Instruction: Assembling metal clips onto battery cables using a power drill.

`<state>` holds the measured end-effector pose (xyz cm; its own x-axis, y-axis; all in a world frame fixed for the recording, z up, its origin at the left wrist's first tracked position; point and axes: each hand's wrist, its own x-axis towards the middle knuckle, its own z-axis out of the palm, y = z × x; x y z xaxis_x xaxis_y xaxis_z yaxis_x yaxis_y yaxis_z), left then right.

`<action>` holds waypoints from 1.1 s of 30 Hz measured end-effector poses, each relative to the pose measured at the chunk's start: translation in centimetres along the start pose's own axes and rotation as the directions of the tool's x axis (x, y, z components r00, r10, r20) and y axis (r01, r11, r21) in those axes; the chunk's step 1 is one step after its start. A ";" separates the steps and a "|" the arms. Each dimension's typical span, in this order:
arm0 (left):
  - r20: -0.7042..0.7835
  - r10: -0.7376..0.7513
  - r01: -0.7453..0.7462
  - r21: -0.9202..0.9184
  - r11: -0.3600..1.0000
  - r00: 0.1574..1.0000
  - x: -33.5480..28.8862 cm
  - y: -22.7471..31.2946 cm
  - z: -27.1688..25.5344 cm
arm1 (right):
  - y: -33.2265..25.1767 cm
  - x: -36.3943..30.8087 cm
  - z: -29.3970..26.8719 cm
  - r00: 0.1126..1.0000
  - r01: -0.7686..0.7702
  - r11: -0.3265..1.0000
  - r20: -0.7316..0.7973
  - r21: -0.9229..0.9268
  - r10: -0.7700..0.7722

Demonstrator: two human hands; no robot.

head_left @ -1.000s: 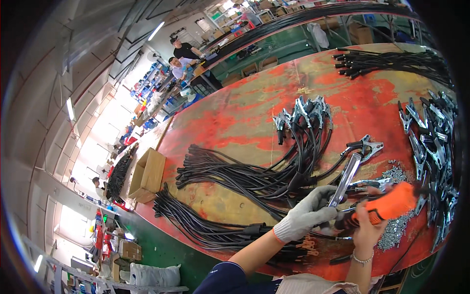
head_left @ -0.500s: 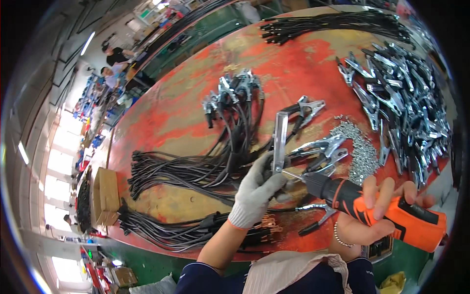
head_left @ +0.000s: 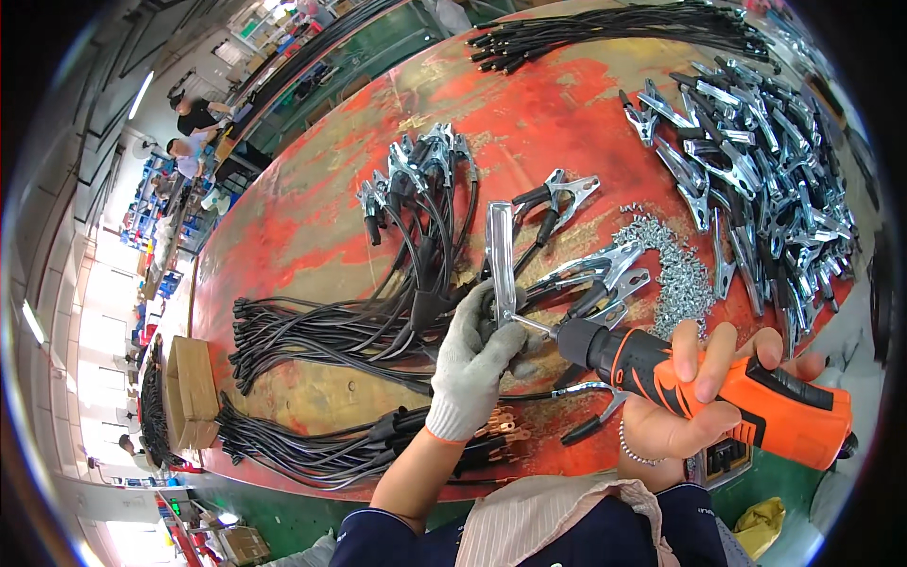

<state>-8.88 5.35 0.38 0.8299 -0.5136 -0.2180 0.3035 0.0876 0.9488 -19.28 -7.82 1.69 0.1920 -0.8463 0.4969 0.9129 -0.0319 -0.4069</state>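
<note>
Clamp held upright and met by a screwdriver over the red table.

The left hand (head_left: 472, 354), gloved, is closed around the lower end of a metal clamp (head_left: 500, 260), held near vertical. The right hand (head_left: 685, 402), bare, is wrapped around an orange power screwdriver (head_left: 718, 387), whose tip is set against the clamp. Cables (head_left: 331, 331) are spread to the left, a screw heap (head_left: 675, 269) and a clamp pile (head_left: 765, 170) to the right; bare table (head_left: 302, 217) is seen beyond.
</note>
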 end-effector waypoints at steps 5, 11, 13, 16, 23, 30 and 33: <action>-0.086 0.075 -0.071 0.056 0.996 0.993 -0.4 0.0 1.5 | -0.7 0.3 1.5 0.990 -0.013 0.980 -0.132 0.198 0.040; -0.053 0.126 -0.114 0.180 0.977 0.991 0.0 -0.1 1.6 | -1.3 0.1 -0.1 0.992 -0.100 0.995 0.078 0.000 0.100; -0.075 0.131 -0.113 0.208 0.972 0.989 0.0 -0.6 1.8 | -0.9 0.2 0.2 0.990 -0.051 0.998 0.130 -0.040 0.055; -0.091 0.062 -0.048 0.140 0.989 0.994 -0.7 0.3 1.5 | 0.0 -0.5 1.0 0.988 0.118 0.993 0.105 0.000 -0.117; -0.024 0.016 -0.014 0.087 0.996 1.000 0.2 -0.7 0.9 | 0.4 -0.1 0.1 0.956 0.144 0.988 0.264 -0.047 -0.126; 0.076 0.246 -0.216 0.757 0.616 0.966 0.1 -0.5 -0.1 | -1.0 -0.6 -2.1 0.998 0.000 1.000 0.067 0.003 0.000; 0.222 0.551 -0.294 0.955 0.044 0.804 0.7 1.2 -1.5 | -2.1 -1.0 -2.8 0.993 -0.089 0.996 0.081 -0.032 0.091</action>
<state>-7.20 6.38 1.05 0.7307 -0.5542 0.3986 -0.6775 -0.6604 0.3239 -22.41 -8.35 -0.08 0.3029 -0.7998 0.5183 0.8802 0.0262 -0.4740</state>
